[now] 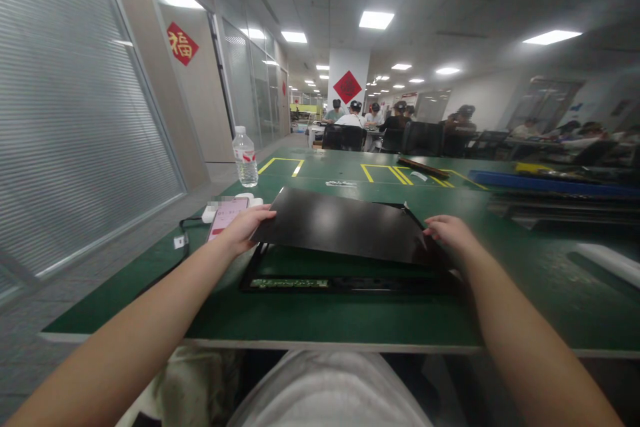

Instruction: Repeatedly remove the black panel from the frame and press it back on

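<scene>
One thin black panel (345, 225) was at the centre of the clock, slanting above a black rectangular frame (380, 284), which lay on the green table (320, 323). In my judgement, the step in hand was either the fitting of the panel to this frame or its taking out; which of these, I could not tell. The next move seemed to call for an even support at both ends, so that the panel would not bend or scrape.

The panel looked flat, smooth and somewhat shiny, with soft pale reflections on its face. Its left end stood higher than its right one, and below its near edge the green of the table showed through the frame. At seven o'clock, a green circuit board (289, 283) sat in the frame's near bar.

At nine o'clock, the left hand (250, 225) held the panel's edge between thumb and fingers. At three o'clock, the right hand (453, 232) had its fingertips close together beside panel and frame; which one they gripped, I could not tell.

Farther out, a phone (227, 217) lay between nine and ten, a water bottle (245, 159) stood upright at ten, and a long blue piece (550, 181) lay at two.
</scene>
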A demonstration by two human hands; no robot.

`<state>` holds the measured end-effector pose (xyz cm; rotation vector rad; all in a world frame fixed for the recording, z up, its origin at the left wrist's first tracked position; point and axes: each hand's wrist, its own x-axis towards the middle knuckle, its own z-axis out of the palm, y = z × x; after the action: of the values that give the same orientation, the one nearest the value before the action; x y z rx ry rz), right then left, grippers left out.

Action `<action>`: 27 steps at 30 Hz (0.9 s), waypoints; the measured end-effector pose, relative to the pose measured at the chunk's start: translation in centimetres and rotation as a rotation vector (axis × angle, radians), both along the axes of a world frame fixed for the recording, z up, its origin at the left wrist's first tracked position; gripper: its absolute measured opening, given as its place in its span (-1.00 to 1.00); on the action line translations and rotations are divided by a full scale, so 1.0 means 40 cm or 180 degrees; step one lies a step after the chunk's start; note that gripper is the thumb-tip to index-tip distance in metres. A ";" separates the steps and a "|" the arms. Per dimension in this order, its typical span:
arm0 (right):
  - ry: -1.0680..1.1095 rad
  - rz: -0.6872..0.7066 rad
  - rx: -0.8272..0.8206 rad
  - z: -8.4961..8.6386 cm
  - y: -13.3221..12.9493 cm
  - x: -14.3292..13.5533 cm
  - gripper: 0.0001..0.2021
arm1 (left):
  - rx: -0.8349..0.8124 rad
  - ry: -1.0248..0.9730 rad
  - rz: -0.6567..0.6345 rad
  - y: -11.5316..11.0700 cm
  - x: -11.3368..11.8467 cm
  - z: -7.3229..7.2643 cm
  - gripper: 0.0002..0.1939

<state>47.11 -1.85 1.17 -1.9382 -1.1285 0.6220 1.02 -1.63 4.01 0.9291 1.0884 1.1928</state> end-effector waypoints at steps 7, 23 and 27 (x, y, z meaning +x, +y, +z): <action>0.0792 0.0058 0.0092 0.013 -0.007 -0.003 -0.83 | 0.0237 -0.0059 0.0074 0.016 -0.026 -0.009 -0.79; 0.0654 -0.0030 0.0079 0.017 -0.005 -0.001 -0.80 | 0.0455 0.0017 -0.0078 -0.006 -0.005 -0.002 -0.66; 0.0411 -0.0070 0.0062 0.020 -0.010 -0.003 -0.84 | 0.0409 0.0077 -0.0115 -0.008 0.003 -0.008 -0.68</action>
<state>46.98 -2.24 1.96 -1.8635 -1.0279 0.7112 1.14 -1.93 3.71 1.0602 1.0191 1.2357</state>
